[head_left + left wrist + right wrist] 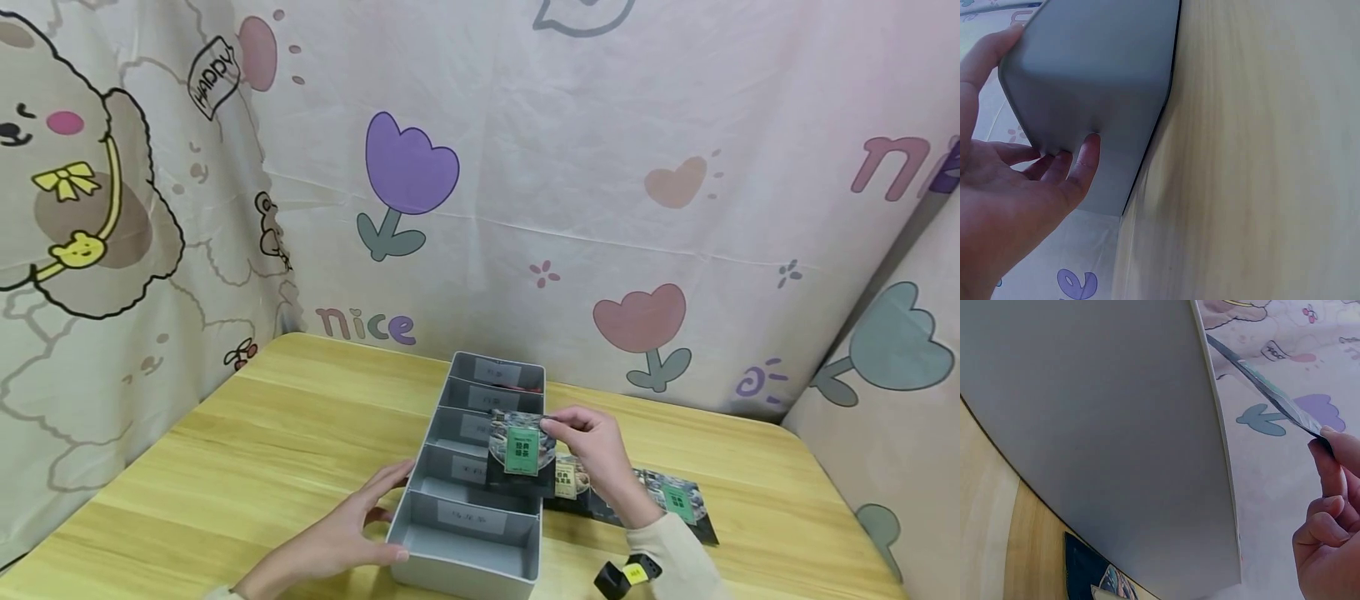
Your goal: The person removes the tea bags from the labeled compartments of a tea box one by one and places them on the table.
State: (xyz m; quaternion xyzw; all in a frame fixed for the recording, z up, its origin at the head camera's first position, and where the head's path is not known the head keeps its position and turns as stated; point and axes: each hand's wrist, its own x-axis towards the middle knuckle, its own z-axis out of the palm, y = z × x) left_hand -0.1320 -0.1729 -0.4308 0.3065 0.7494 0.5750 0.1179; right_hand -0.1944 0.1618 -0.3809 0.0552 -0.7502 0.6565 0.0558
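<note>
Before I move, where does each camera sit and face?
Head: on the head, facing forward and down at the gray box; left hand and right hand show.
Left wrist: on that wrist, facing the box's outside and tabletop; only the left hand shows.
Right wrist: on that wrist, facing the box's outside; only the right hand shows.
Shared: head and right wrist both show the pinched packet.

A black wrist device (612, 582) with yellow label (636, 573) adjoins the cream right sleeve (684, 557).
</note>
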